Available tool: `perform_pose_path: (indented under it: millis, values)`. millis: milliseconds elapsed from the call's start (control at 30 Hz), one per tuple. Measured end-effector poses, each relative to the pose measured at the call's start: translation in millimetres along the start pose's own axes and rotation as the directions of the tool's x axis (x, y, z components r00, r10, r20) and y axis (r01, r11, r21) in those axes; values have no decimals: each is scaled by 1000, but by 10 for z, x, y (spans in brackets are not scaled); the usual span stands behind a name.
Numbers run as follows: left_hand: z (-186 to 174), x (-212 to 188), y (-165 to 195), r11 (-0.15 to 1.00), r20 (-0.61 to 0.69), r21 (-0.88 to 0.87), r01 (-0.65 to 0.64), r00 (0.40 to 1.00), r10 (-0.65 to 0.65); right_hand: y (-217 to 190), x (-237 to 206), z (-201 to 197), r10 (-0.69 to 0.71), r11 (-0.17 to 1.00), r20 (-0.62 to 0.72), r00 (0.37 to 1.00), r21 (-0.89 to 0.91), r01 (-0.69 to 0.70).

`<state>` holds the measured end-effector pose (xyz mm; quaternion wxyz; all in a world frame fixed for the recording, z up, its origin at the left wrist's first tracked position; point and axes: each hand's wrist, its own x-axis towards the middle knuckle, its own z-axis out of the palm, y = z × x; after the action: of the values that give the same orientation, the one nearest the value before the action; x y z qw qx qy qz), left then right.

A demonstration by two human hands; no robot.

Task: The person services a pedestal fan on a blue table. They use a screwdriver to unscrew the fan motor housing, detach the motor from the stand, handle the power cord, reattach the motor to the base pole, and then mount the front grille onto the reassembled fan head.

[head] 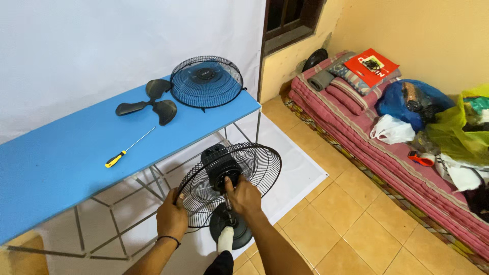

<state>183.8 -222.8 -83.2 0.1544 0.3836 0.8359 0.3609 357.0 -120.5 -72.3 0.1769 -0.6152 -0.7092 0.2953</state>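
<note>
Low in the view, at 6 o'clock, a fan (226, 175) stands on the floor on its round base (232, 226), just beside the desk's (61, 168) near edge. Only its rear guard (254, 163) is on; motor housing (218, 159) sits behind it.

Right hand (244, 196): on the hub at guard centre, fingers bent around it, grip closed on the hub. Left hand (171, 218): at the guard's 8 o'clock rim, fingers curled over the wire, grip closed on the rim. Dark band on the left wrist.

On the blue desk, from 9 to 12 o'clock of the fan: a screwdriver (127, 149) with yellow-black handle at 10 o'clock; a black three-blade impeller (150, 104) at 11 o'clock; a front guard (206, 81) lying flat at 12 o'clock, touching or just beside the impeller, cannot tell which.

White sheet (300, 168) under desk and fan. At 2 to 3 o'clock, well apart: a mattress (356, 137) on the tiled floor, piled with bags, a red packet (371, 65) and a rolled grey cloth (322, 80).
</note>
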Motion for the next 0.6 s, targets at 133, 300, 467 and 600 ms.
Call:
perform_pose_path:
  millis: [133,300,467,600]
  values:
    - [7,41,10,999,31,19,39,999,-39,-26,40,99,76,983,30,997,163,-80]
    - [-17,77,26,998,8,23,54,999,-54,-106,67,195,248,614,396,884,642,-459]
    - [-11,80,10,996,20,15,93,995,-93,-22,18,112,173,815,218,960,516,-264]
    - [6,68,-9,995,42,29,94,995,-95,21,-82,20,-117,989,-81,990,77,124]
